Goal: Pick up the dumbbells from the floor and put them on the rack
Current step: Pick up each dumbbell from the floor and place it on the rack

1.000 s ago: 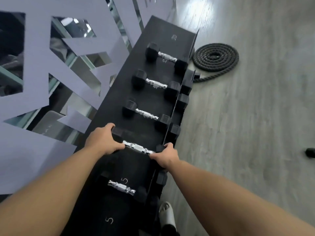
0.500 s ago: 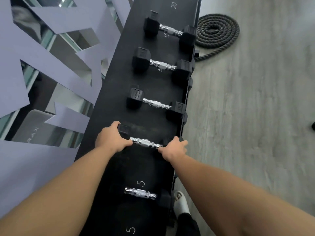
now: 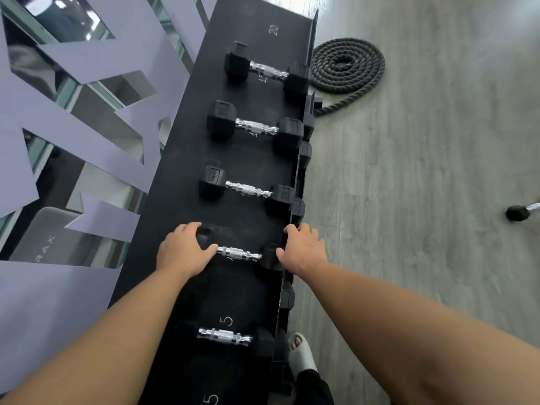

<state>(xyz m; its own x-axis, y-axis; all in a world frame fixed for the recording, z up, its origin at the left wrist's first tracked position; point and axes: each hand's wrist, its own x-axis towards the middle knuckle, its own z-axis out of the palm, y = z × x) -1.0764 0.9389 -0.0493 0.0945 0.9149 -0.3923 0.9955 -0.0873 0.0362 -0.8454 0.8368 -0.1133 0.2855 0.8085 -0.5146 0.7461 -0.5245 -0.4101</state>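
Observation:
A black hex dumbbell [image 3: 238,254] with a chrome handle lies across the top of the black rack [image 3: 181,176]. My left hand [image 3: 182,252] is cupped over its left head, thumb at the handle. My right hand [image 3: 304,248] rests flat beside its right head, thumb touching the head and fingers spread over the rack's front edge. Three more dumbbells sit further along the rack [image 3: 247,189], [image 3: 255,127], [image 3: 267,71]. One lies nearer me by a "5" mark [image 3: 225,336]. Another dumbbell [image 3: 518,212] lies on the floor at the right edge, partly cut off.
A coiled black rope [image 3: 347,65] lies on the grey wood floor past the rack's far end. Dumbbell heads on a lower tier [image 3: 305,154] stick out along the rack's right edge. My foot in a white slipper [image 3: 301,350] stands beside the rack. Mirrored wall panels run along the left.
My right hand has slid off the dumbbell's right head toward the rack edge and its fingers have spread. The dumbbell stays put on the rack. My view has shifted slightly.

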